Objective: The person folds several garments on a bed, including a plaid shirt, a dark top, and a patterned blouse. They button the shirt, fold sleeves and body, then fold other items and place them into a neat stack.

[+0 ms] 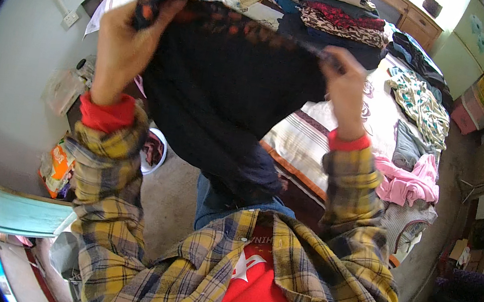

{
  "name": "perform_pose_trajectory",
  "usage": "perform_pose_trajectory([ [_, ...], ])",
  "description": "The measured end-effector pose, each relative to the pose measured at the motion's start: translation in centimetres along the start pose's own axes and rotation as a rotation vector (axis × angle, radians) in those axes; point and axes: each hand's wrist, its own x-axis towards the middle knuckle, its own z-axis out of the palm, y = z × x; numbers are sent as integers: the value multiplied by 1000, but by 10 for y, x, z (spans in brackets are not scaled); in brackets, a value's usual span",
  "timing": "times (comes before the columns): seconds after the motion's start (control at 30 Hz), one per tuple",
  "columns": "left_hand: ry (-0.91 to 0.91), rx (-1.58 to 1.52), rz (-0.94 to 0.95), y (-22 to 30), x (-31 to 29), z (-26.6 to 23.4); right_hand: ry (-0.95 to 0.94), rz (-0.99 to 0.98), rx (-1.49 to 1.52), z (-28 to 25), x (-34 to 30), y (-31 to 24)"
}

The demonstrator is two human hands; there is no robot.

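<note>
Between my two raised hands hangs a black garment (220, 87) with a see-through lacy edge along its top. My left hand (121, 53) pinches that edge at one end, thumb over the cloth. At the other end, my right hand (347, 88) grips the edge between thumb and fingers, slightly blurred. The edge is stretched between them, and the dark cloth drops in loose folds toward my legs. From its shape I cannot tell which kind of garment it is. It covers part of the bed behind.
A stack of folded clothes (342, 17) stands on the bed (311, 137). Along the bed's right side lie a patterned garment (422, 104) and a pink garment (412, 179). A white tub (159, 152) holding cloth stands on the floor at left, near an orange bag (59, 167).
</note>
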Motion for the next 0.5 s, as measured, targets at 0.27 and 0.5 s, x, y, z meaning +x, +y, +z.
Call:
perform_pose_trajectory([
  [0.27, 44, 569, 265, -60, 50, -98, 545, -561, -378, -60, 90, -110],
  [0.5, 380, 853, 328, -69, 46, -116, 647, -980, -741, -90, 113, -157],
])
